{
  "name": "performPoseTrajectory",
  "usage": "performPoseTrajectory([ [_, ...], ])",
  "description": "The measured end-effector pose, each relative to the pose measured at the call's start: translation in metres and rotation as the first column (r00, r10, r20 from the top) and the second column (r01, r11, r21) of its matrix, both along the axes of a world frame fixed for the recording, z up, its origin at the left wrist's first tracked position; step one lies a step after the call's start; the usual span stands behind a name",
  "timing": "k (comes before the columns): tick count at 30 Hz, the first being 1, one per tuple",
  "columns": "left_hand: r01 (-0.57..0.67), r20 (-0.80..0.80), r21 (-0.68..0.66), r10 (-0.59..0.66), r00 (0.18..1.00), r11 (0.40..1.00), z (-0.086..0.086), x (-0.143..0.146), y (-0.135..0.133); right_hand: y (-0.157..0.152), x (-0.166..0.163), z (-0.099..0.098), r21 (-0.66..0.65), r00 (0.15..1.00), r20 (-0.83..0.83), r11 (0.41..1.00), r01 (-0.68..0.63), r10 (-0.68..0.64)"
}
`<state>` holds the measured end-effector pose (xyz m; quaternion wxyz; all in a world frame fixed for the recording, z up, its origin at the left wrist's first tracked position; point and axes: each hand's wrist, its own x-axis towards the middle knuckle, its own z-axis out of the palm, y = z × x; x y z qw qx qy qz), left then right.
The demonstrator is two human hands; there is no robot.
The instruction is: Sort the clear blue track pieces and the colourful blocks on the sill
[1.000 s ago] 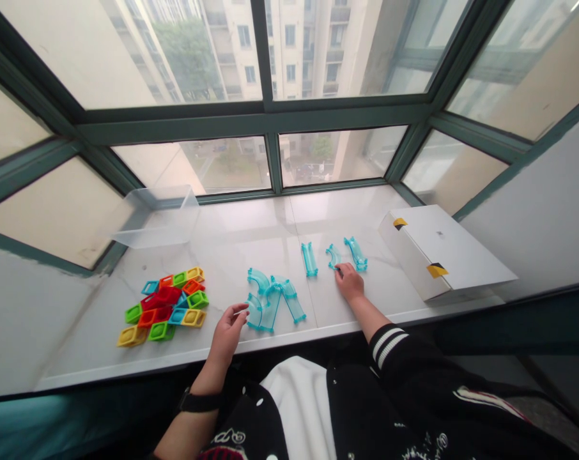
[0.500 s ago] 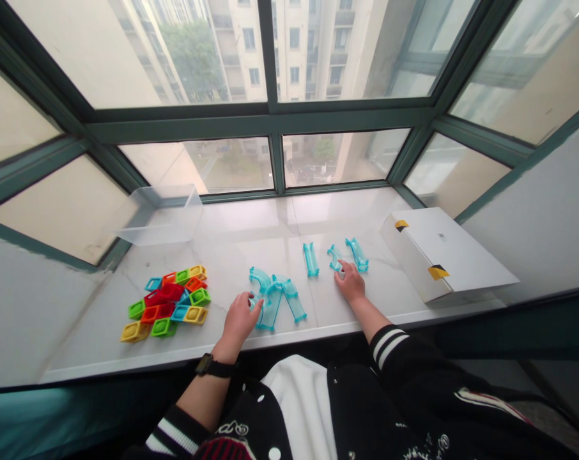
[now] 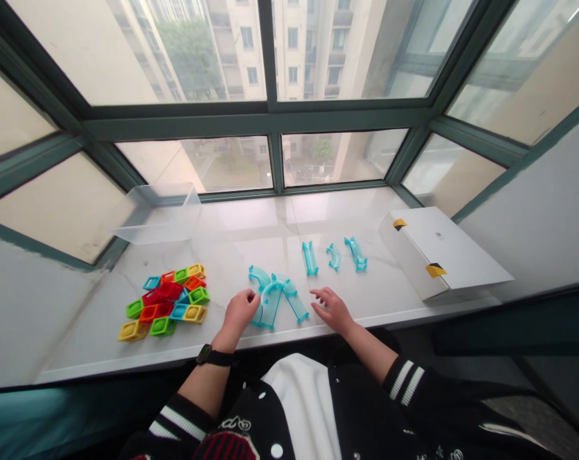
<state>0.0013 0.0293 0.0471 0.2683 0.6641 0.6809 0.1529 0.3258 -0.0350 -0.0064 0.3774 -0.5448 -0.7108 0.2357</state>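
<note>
Several translucent turquoise track pieces (image 3: 269, 311), some curved and some straight, lie in an overlapping pile near the front edge. At the pile's left side is my left hand (image 3: 240, 313), its fingers curled together; what they hold, if anything, is hidden. My right hand (image 3: 333, 311) hovers to the right of the pile, fingers apart and nothing in them. Beyond it three more pieces lie in a row: a straight track piece (image 3: 310, 258), a small curved track piece (image 3: 334, 257) and a longer track piece (image 3: 356, 254).
Red, green, blue and yellow plastic blocks (image 3: 169, 299) are grouped at the left. Behind them stands a clear plastic bin (image 3: 160, 220). A white box (image 3: 455, 249) with yellow-black tape sits at the right of the white marble sill (image 3: 241, 230), below windows.
My right hand has let go of the small curved piece, leaving it in the row, and moved left and nearer to me. My left hand has stayed by the pile, its fingers more curled.
</note>
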Motion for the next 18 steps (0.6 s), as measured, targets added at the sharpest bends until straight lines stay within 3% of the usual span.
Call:
performPoseTrajectory([
  [4,-0.026,0.042,0.008,0.026,0.999,1.0,0.008,-0.002,-0.005,-0.009,-0.026,0.003,-0.018,0.976,0.122,0.984,-0.18,0.181],
  [11,-0.142,0.148,0.029,0.136,0.98,0.989,0.011,-0.036,-0.013,-0.008,-0.027,-0.008,0.026,0.976,0.161,0.987,-0.156,0.15],
  [18,-0.299,0.537,0.006,0.249,0.806,0.954,0.014,-0.067,-0.027,-0.012,-0.024,-0.012,0.039,0.978,0.133,0.985,-0.165,0.159],
])
